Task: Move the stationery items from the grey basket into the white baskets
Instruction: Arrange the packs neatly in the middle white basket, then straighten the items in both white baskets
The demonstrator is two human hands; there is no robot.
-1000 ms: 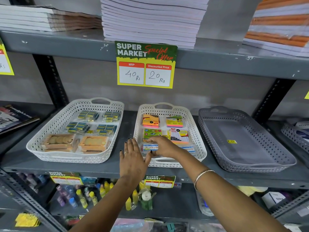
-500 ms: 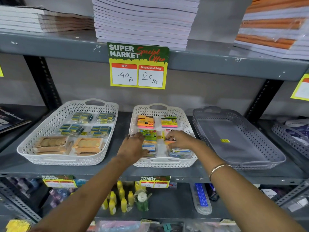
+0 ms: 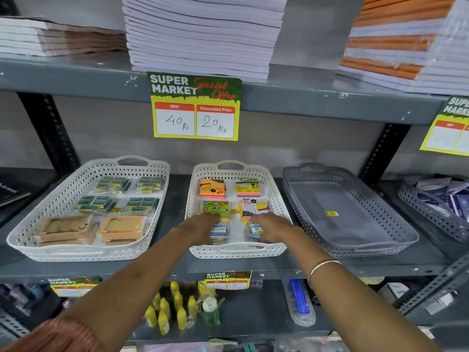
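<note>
The grey basket [image 3: 360, 232] stands on the right of the shelf and holds only a small yellow sticker [image 3: 331, 213]. The middle white basket [image 3: 238, 251] contains sticky-note packs in orange [image 3: 212, 188], yellow-pink [image 3: 247, 188] and green [image 3: 215, 209]. Both my hands reach into its front row. My left hand [image 3: 200, 228] grips a small clear box with a blue label [image 3: 220, 231]. My right hand [image 3: 275, 228] grips a second small clear box [image 3: 254, 229]. The left white basket [image 3: 76, 252] holds staple boxes and wooden pieces.
A price sign [image 3: 195, 106] hangs from the upper shelf, which carries stacks of notebooks [image 3: 203, 34]. Another grey basket [image 3: 436, 212] with packets sits at the far right. Yellow glue bottles [image 3: 165, 313] stand on the shelf below.
My left hand has moved from the shelf edge into the middle basket. Both hands now sit on the two small boxes in the front row, spaced apart. The camera has moved closer.
</note>
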